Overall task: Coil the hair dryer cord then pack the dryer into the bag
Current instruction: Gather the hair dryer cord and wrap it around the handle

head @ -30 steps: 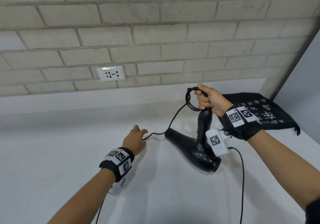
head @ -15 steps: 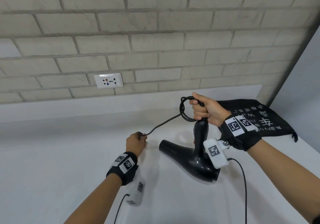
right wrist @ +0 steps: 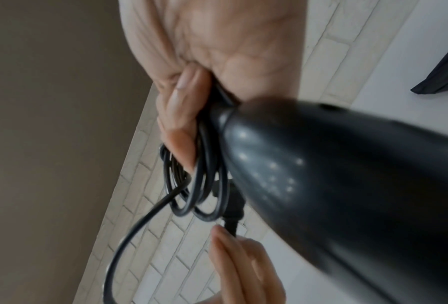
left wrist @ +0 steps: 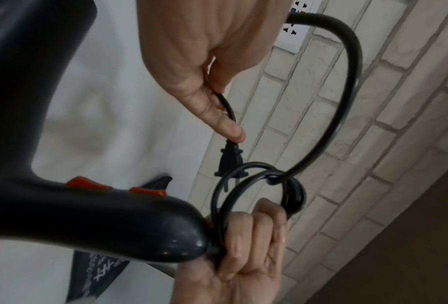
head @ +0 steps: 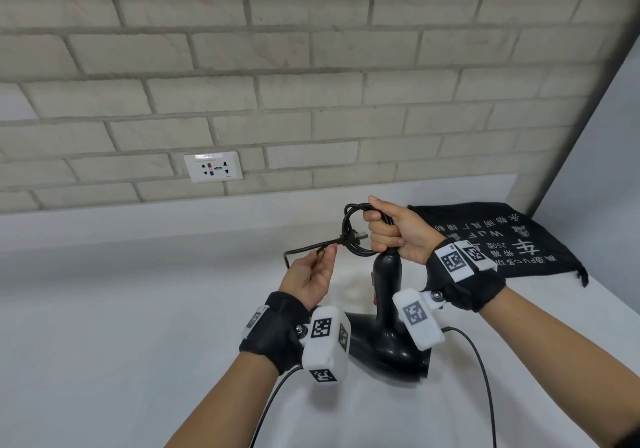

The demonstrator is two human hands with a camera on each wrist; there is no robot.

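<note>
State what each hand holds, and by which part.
Right hand: hair dryer by the handle's end, with the coiled cord loops. Left hand: pinches the cord just behind the plug.

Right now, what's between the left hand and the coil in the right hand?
In the left wrist view, the left hand pinches the cord behind the plug; only the plug spans to the coil held by the right hand.
</note>
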